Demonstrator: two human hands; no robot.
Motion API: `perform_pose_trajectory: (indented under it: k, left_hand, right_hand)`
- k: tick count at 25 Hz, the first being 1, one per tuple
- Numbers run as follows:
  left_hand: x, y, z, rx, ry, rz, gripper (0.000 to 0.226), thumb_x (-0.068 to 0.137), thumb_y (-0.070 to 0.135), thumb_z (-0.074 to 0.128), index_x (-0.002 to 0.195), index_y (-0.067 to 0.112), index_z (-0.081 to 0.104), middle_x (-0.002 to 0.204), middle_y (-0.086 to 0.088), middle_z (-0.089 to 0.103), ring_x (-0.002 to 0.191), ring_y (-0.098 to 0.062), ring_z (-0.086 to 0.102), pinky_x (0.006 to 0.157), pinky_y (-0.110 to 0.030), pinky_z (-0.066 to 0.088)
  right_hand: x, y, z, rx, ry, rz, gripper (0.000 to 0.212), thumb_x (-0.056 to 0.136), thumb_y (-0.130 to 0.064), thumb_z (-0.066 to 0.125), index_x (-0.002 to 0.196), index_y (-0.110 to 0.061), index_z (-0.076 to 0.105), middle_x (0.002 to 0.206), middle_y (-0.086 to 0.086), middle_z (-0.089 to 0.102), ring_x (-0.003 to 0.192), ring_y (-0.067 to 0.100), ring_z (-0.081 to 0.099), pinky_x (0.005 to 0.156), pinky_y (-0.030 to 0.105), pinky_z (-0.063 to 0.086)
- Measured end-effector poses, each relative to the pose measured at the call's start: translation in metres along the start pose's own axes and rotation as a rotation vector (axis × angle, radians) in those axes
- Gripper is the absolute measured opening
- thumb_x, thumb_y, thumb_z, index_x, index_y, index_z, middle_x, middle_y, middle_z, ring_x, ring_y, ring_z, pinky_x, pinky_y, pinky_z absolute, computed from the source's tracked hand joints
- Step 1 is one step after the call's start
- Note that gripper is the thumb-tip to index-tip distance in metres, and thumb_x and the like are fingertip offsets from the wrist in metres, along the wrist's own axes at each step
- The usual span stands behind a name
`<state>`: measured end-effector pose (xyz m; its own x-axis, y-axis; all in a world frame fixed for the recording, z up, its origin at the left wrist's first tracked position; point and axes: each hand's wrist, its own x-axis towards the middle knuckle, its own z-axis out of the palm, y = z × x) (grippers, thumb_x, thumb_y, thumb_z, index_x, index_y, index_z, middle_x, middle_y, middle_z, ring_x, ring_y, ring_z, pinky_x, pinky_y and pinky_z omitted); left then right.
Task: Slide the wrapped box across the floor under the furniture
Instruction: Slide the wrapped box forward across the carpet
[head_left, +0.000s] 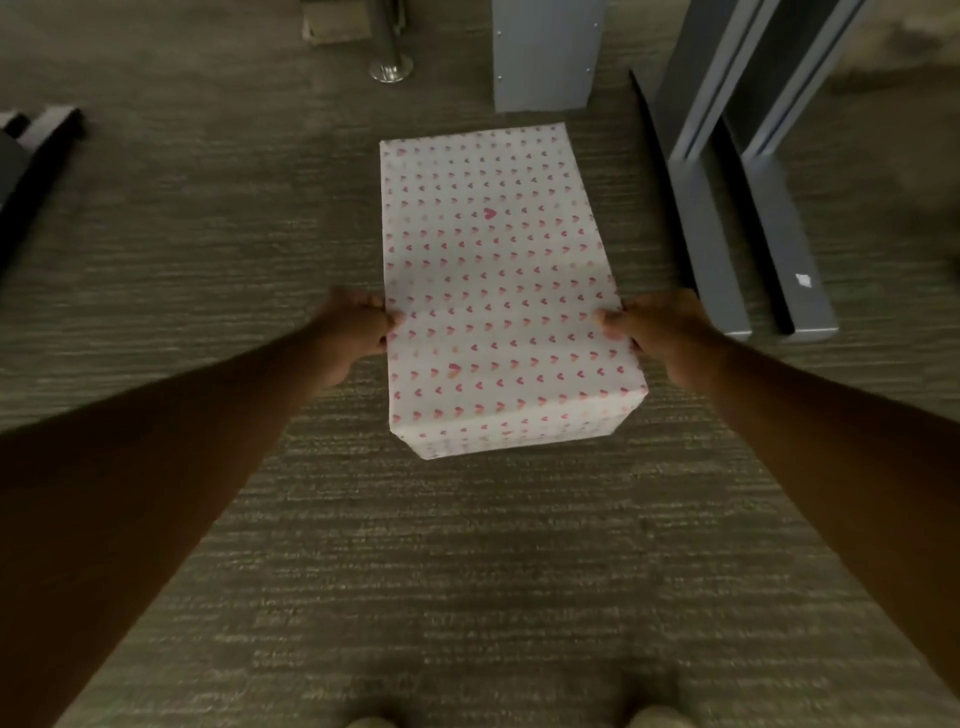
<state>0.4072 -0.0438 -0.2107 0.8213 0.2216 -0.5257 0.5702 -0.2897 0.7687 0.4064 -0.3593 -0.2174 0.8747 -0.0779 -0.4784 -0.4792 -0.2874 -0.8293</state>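
The wrapped box (498, 270), white paper with small pink hearts, lies flat on the grey-brown carpet in the middle of the head view. My left hand (353, 332) grips its left long edge near the close end, thumb on top. On the opposite long edge my right hand (660, 332) holds it the same way. The box's far end points toward a grey furniture leg (545, 52).
Two long grey metal furniture feet (717, 249) run along the floor right of the box, with uprights above them. A chrome pole base (390, 68) stands at the far centre-left. Dark furniture feet (31, 150) sit at the far left. Open carpet (457, 571) lies near me.
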Motion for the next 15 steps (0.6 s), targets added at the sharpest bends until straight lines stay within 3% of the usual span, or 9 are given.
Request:
perform_pose_trajectory:
  k: [3, 10, 15]
  left_hand:
    - [0.034, 0.015, 0.002, 0.035, 0.011, 0.031, 0.006, 0.091, 0.01, 0.059, 0.095, 0.013, 0.063, 0.101, -0.004, 0.063, 0.092, -0.018, 0.063, 0.064, -0.026, 0.053]
    - [0.089, 0.032, 0.005, 0.105, 0.05, 0.056, 0.007, 0.092, 0.011, 0.059, 0.096, 0.006, 0.062, 0.096, -0.007, 0.065, 0.08, -0.014, 0.065, 0.047, -0.019, 0.052]
    - [0.105, 0.035, 0.009, 0.03, 0.048, 0.019, 0.003, 0.091, 0.011, 0.06, 0.089, 0.013, 0.059, 0.096, -0.007, 0.063, 0.081, -0.015, 0.065, 0.049, -0.02, 0.054]
  right_hand:
    - [0.029, -0.002, 0.004, 0.037, 0.017, -0.015, 0.013, 0.084, -0.018, 0.076, 0.092, -0.013, 0.067, 0.097, 0.002, 0.07, 0.088, 0.021, 0.068, 0.075, 0.036, 0.056]
    - [0.081, -0.015, 0.013, -0.026, 0.077, -0.014, 0.016, 0.081, -0.019, 0.079, 0.081, -0.016, 0.064, 0.087, -0.001, 0.067, 0.077, 0.016, 0.067, 0.063, 0.03, 0.054]
    - [0.098, -0.021, 0.012, -0.034, 0.039, -0.017, 0.013, 0.084, -0.017, 0.076, 0.084, -0.016, 0.062, 0.09, 0.001, 0.068, 0.081, 0.018, 0.067, 0.065, 0.03, 0.054]
